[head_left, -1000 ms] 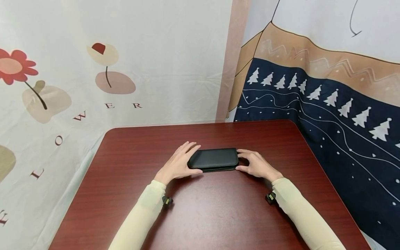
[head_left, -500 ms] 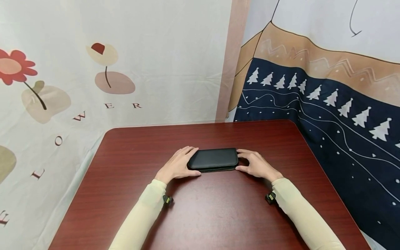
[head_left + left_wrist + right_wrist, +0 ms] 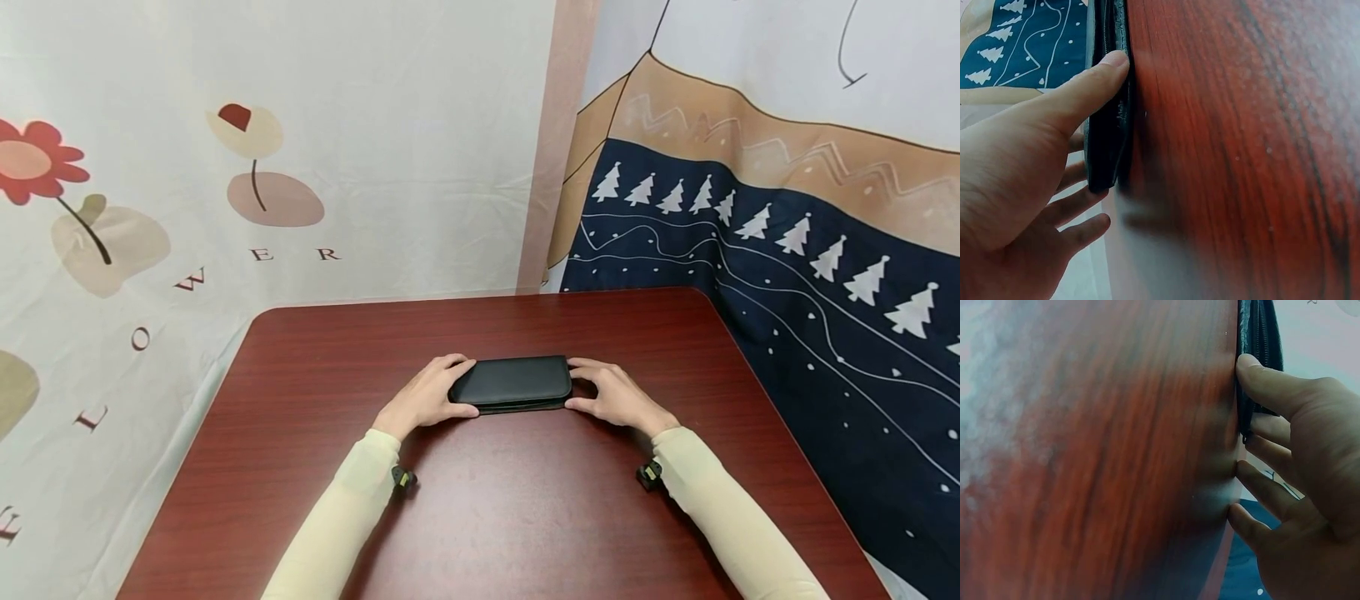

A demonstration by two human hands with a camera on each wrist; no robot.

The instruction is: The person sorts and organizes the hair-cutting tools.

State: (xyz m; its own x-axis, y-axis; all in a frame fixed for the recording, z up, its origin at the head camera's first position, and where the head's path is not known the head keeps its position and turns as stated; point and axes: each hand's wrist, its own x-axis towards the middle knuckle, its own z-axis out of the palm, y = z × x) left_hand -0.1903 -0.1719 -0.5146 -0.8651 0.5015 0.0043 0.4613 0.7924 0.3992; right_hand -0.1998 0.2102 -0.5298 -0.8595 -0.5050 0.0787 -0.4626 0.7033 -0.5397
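Observation:
A long black wallet (image 3: 512,380) lies flat on the table, its flap side up. In both wrist views a zipper shows along its near edge. My left hand (image 3: 424,395) holds the left end, thumb on the near edge and fingers bent round toward the far side. In the left wrist view that thumb (image 3: 1094,84) presses on the wallet's edge (image 3: 1107,144). At the other end, my right hand (image 3: 618,395) grips the wallet's right corners between thumb and fingers. The right wrist view shows the right thumb (image 3: 1269,381) against the edge, with the lower fingers touching the tabletop.
The reddish-brown wooden table (image 3: 495,517) has rounded far corners. Behind it hangs a white cloth (image 3: 405,167) printed with flowers and letters. To the right is a navy cloth (image 3: 750,275) with white trees. A small dark device sits at each wrist.
My left fingers have drawn in and curled closer round the wallet's left end, and the left thumb has slid slightly left. The right hand and the wallet have stayed nearly still.

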